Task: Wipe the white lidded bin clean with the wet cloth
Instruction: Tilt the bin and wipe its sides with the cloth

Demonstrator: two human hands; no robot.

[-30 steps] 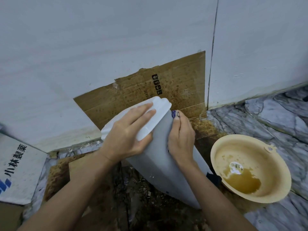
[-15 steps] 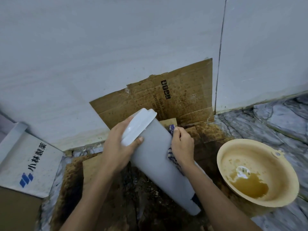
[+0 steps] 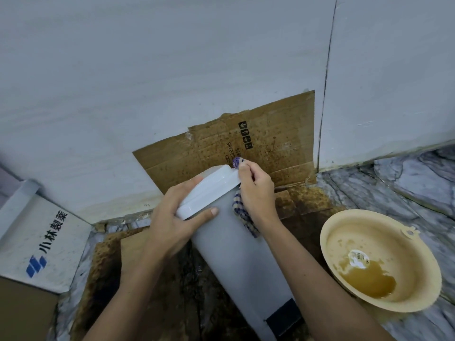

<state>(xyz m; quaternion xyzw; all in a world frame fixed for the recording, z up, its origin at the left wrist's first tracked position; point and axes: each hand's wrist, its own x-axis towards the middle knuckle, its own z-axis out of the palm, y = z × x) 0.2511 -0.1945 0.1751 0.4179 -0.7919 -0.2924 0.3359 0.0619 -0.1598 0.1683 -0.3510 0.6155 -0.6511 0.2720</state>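
Observation:
The tall white lidded bin (image 3: 236, 257) leans tilted away from me, its lid end up towards the wall and its black pedal end low near me. My left hand (image 3: 172, 220) grips the lid's left side, thumb on the body just below the rim. My right hand (image 3: 256, 193) is closed on a blue-and-beige checked wet cloth (image 3: 242, 215), pressed against the bin's upper right side by the lid's corner. A bit of cloth pokes out above my fingers.
Stained cardboard (image 3: 270, 146) leans on the white wall behind the bin, and more wet cardboard lies under it. A beige basin (image 3: 344, 230) with brown water sits at the right on the marble floor. A white printed box (image 3: 49, 232) stands at the left.
My right hand with the cloth has slid up the bin's side to the lid's corner. The bin has turned, showing less of the lid's top. My left hand keeps its grip.

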